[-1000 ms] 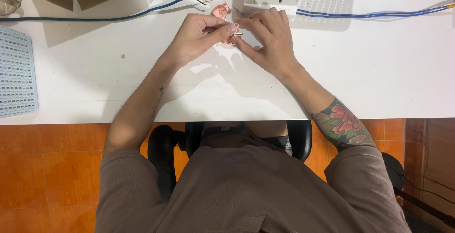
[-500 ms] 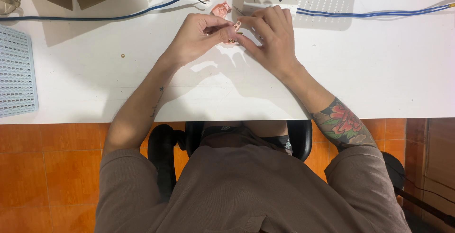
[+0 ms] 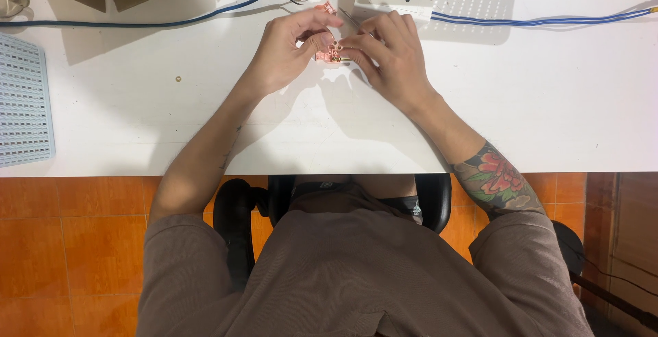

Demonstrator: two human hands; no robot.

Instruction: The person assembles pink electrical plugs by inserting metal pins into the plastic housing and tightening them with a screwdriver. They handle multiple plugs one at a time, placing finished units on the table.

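The fingers [image 3: 322, 41] of the left hand [image 3: 288, 53] and those of the right hand [image 3: 391, 53] are closed from both sides on a small pink part [image 3: 332, 52], which is held just above the white bench [image 3: 562, 104], between the two hands. A slip is judged possible: the part is small and pinched only at its edges, so uneven pressure could let it drop or twist. A thin metal pin appears to project toward the right hand; it could be bent if forced. The long axis is judged to run roughly left to right; finer orientation cannot be told. A blue cable [image 3: 137, 20] lies well behind.
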